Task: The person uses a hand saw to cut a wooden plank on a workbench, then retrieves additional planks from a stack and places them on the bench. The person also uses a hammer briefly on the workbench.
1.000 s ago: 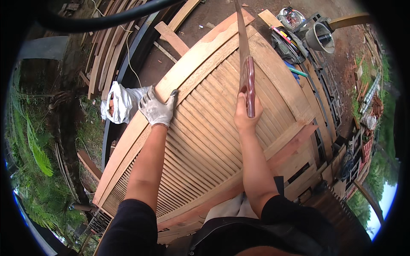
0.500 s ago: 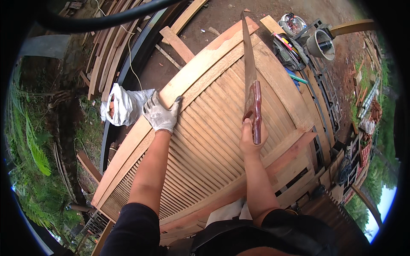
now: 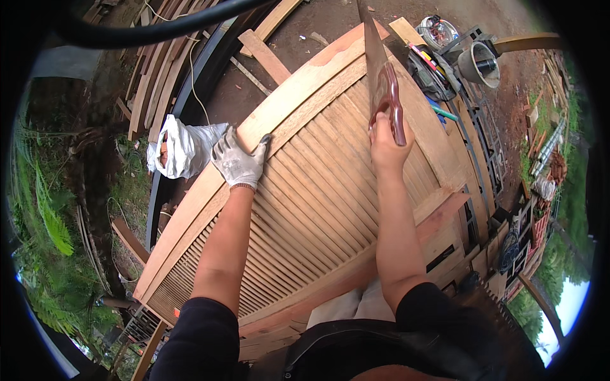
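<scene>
A slatted wooden shutter panel (image 3: 318,171) with wide frame boards lies in front of me. My right hand (image 3: 389,147), bare, grips the reddish-brown handle of a handsaw (image 3: 376,60). The blade points away from me across the panel's far right corner, its tip running out at the top of the picture. My left hand (image 3: 240,160) wears a pale work glove with dark fingertips. It rests over the panel's left frame board, fingers at the outer edge and thumb stretched along the inner side.
Beside my glove stands a white sack (image 3: 184,149). Stacked planks (image 3: 159,82) and a dark metal beam (image 3: 210,70) lie at far left. To the far right are a tool bag (image 3: 432,76), a bucket with small items (image 3: 437,33) and a tilted grey bucket (image 3: 478,65).
My right hand has pushed the handsaw forward, away from me, so its tip now passes the top of the picture. My left hand stays nearly in place on the frame board.
</scene>
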A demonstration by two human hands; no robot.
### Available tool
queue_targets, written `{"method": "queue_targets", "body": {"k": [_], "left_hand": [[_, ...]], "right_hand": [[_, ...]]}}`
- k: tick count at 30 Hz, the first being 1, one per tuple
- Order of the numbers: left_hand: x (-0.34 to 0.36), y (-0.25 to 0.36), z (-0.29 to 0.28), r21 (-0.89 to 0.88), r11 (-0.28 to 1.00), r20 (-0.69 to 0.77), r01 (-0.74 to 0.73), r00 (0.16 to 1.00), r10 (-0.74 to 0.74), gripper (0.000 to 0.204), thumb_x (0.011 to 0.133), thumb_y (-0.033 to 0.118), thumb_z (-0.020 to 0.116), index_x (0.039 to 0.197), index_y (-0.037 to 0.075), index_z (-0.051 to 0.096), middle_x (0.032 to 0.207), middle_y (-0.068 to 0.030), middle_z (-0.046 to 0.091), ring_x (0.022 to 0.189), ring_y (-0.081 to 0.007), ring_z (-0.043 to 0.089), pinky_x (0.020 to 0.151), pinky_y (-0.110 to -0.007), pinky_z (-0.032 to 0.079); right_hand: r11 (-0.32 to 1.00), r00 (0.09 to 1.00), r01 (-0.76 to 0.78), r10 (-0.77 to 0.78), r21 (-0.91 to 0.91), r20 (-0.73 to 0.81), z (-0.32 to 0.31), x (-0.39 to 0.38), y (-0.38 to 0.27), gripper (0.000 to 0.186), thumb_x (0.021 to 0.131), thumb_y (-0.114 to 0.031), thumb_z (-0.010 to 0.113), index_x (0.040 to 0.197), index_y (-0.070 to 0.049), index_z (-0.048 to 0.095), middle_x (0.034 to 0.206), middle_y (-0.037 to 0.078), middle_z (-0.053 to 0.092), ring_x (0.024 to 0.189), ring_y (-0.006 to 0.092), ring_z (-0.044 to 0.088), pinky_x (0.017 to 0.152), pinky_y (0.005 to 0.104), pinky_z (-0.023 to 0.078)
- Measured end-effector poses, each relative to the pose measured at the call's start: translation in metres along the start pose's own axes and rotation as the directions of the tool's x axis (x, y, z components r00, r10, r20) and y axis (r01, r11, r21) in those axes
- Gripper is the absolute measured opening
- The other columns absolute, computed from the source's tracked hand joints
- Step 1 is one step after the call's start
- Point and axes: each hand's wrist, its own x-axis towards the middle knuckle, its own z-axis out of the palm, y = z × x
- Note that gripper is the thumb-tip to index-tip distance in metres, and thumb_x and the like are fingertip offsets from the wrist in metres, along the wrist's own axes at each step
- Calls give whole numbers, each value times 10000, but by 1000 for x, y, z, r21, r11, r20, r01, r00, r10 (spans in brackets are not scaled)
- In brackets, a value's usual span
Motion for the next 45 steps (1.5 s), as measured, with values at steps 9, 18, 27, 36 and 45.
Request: {"method": "queue_targets", "body": {"k": [9, 18, 27, 36, 45], "left_hand": [[0, 0, -7, 55, 997, 51, 45, 998, -48, 927, 764, 685, 731, 1406, 50, 520, 1356, -194, 565, 1310, -371, 464, 1161, -500, 276], [-2, 4, 1, 24, 1000, 57, -9, 998, 8, 923, 763, 692, 728, 1409, 69, 515, 1355, -180, 564, 1318, -366, 459, 1165, -495, 277], [7, 13, 5, -3, 998, 29, -62, 998, 62, 925, 765, 703, 720, 1410, 72, 517, 1375, -171, 559, 1323, -356, 455, 1166, -490, 279], [5, 3, 3, 40, 999, 6, -2, 1000, 1, 933, 754, 717, 722, 1401, 74, 525, 1341, -194, 574, 1306, -362, 470, 1146, -500, 296], [0, -3, 3, 32, 999, -11, -6, 1000, 6, 911, 774, 698, 718, 1410, 78, 516, 1325, -191, 590, 1281, -366, 495, 1127, -499, 322]], "right_hand": [[953, 976, 216, -218, -215, 12, -11, -61, 0, 95, 914, -49, 607, 980, 5, 647, 693, 14, 588, 550, 86, 522, 509, 254, 428], [979, 997, 69, -76, -191, -29, 29, 74, -2, 133, 874, -102, 637, 888, 30, 655, 701, 116, 649, 656, 177, 614, 649, 354, 489], [930, 960, 223, -262, -294, -100, 38, 82, 0, 148, 876, -121, 629, 811, 11, 638, 659, 165, 633, 618, 283, 634, 642, 402, 492], [938, 987, 151, -163, -311, -14, -18, -95, 16, 213, 883, -39, 612, 1072, 47, 658, 853, 198, 696, 748, 304, 703, 701, 398, 534], [960, 988, 152, -153, -234, 14, -48, -134, 3, 268, 876, -41, 632, 1127, 39, 685, 922, 197, 722, 837, 240, 727, 763, 355, 546]]}}
